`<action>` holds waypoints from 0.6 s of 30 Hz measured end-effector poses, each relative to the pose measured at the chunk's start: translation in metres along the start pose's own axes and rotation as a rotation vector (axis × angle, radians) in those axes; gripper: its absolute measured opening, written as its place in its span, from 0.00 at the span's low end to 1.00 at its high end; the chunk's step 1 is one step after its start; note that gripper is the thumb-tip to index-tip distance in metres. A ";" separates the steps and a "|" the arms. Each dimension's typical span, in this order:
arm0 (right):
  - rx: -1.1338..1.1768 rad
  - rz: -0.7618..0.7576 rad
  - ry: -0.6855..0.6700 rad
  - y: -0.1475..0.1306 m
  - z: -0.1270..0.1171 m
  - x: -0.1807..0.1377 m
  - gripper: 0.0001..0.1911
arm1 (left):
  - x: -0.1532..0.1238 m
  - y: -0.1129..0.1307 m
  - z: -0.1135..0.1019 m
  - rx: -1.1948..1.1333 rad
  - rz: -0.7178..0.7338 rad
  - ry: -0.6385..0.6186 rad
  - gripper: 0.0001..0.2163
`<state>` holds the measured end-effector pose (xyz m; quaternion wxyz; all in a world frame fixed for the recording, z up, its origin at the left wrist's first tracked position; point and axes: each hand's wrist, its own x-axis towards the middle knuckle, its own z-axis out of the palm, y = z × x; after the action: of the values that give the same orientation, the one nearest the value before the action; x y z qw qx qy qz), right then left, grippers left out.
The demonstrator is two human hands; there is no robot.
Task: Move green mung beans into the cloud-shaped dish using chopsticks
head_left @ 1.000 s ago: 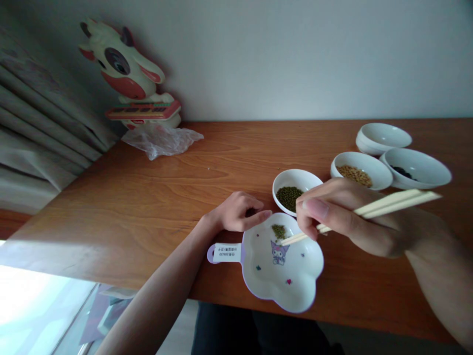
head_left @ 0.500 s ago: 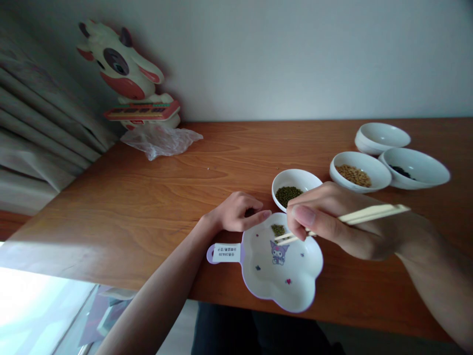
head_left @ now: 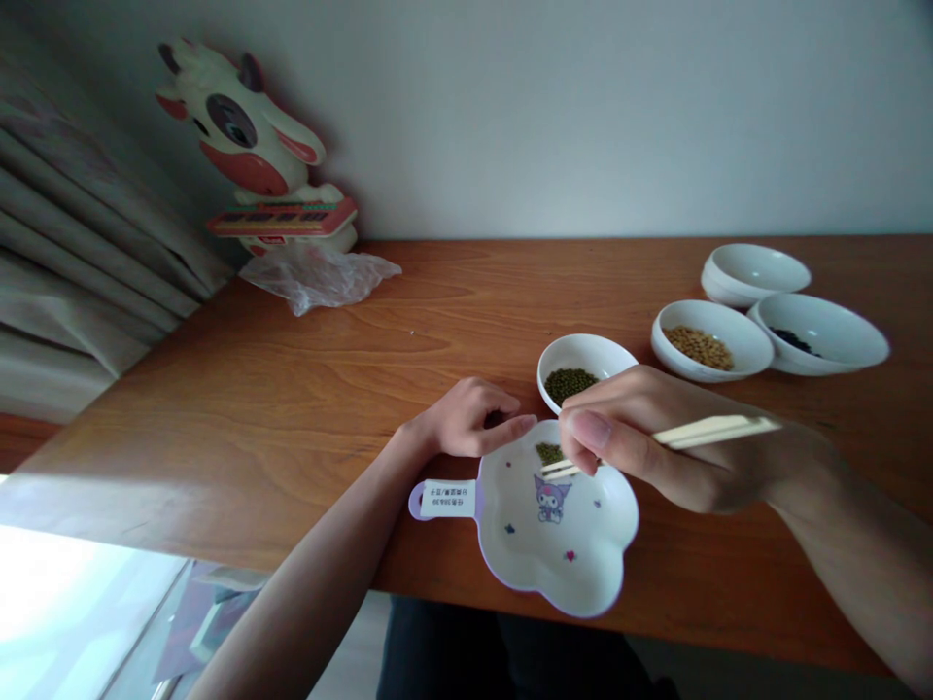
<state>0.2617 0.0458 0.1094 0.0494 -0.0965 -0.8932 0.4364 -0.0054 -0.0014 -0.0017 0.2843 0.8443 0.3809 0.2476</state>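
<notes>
Pale wall (head_left: 546,117) rises beyond both hands, behind a brown wooden worktop (head_left: 292,408). Far ahead and left of the left hand (head_left: 481,418), a cow-shaped toy (head_left: 252,160) with a keyboard stands near a curtain (head_left: 80,253), a crumpled clear plastic bag (head_left: 321,280) at its base. That hand rests loosely bent, thumb and fingers apart, its thumb at the rim of a white, lilac-edged dish (head_left: 575,578). The dish lies nearer the body than the left hand, its labelled handle (head_left: 446,499) pointing left. The right hand (head_left: 648,442) is closed around pale chopsticks (head_left: 718,431), whose tips, slightly apart, reach a small green heap (head_left: 548,454) inside the dish; whether they pinch a piece is too small to tell. Just beyond the right hand sits a white bowl (head_left: 602,352) of green beans (head_left: 569,382). Farther off and to its right stand a bowl (head_left: 744,340) of tan beans (head_left: 700,347), another (head_left: 846,335) with dark pieces (head_left: 794,340), and a third white bowl (head_left: 758,264) behind them.
</notes>
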 end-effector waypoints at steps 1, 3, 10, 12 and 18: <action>0.001 -0.002 0.002 0.001 0.000 0.000 0.24 | 0.000 0.000 0.000 0.000 -0.001 0.001 0.22; 0.001 -0.004 0.001 0.002 0.000 -0.001 0.24 | 0.000 0.001 0.000 -0.001 -0.001 0.004 0.22; 0.023 0.008 -0.003 0.003 0.001 -0.002 0.23 | 0.001 0.002 -0.001 -0.005 0.006 0.008 0.22; 0.028 0.039 -0.008 0.003 0.001 -0.002 0.23 | 0.001 0.002 0.000 -0.006 0.007 0.013 0.21; 0.021 0.028 0.017 -0.002 -0.002 -0.001 0.24 | 0.000 0.002 0.000 0.008 -0.006 0.006 0.22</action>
<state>0.2632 0.0460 0.1121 0.0517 -0.1121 -0.8867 0.4455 -0.0043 -0.0022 -0.0007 0.2807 0.8435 0.3853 0.2477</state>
